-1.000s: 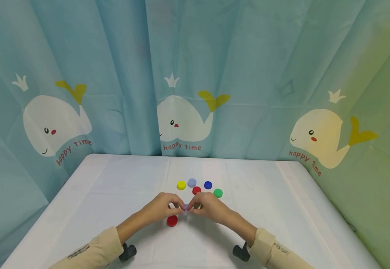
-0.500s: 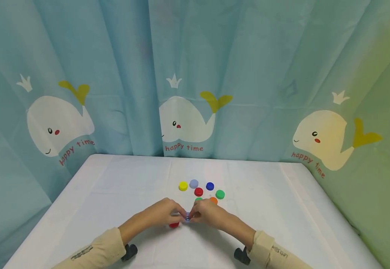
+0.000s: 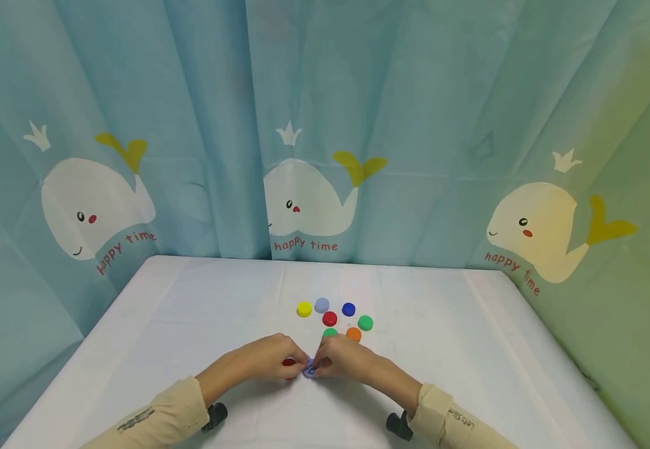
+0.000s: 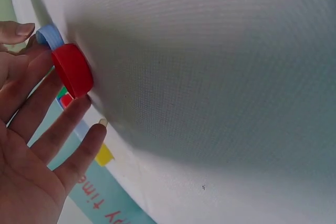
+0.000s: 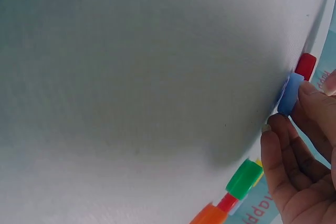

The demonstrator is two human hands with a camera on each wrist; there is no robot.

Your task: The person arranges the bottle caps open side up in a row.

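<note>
Light blue cap: a short, round cap [image 5: 290, 94] of what looks like plastic, its side wall finely ribbed; it is low at the near middle of the table, between the two hands.
Direction of that cap: wider than tall, with no long axis across its round face; a ringed face shows from above. Whether it touches the cloth I cannot tell.
Left hand: thumb and forefinger of the left hand [image 3: 273, 357] pinch one edge of the cap, the other fingers spread.
Right hand: the right hand [image 3: 347, 357] pinches the opposite edge.
Near red cap: one smooth, hollow red cap [image 4: 73, 71], just beside the left fingers.
Far group: seven round caps, loosely scattered: one yellow cap [image 3: 304, 309], one pale blue cap [image 3: 321, 305], one dark blue cap [image 3: 348, 309], one red one [image 3: 329, 318], one orange cap [image 3: 353, 334] and two green caps [image 3: 365, 323], one partly hidden by the right hand.
Cap count: nine.
Table: fine-woven white cloth [image 3: 207, 312], rounded far corners.
Curtain: folded blue-green fabric [image 3: 425, 93] with three printed whales [image 3: 313, 202].
Sleeves: two, beige cloth [image 3: 159, 415].
</note>
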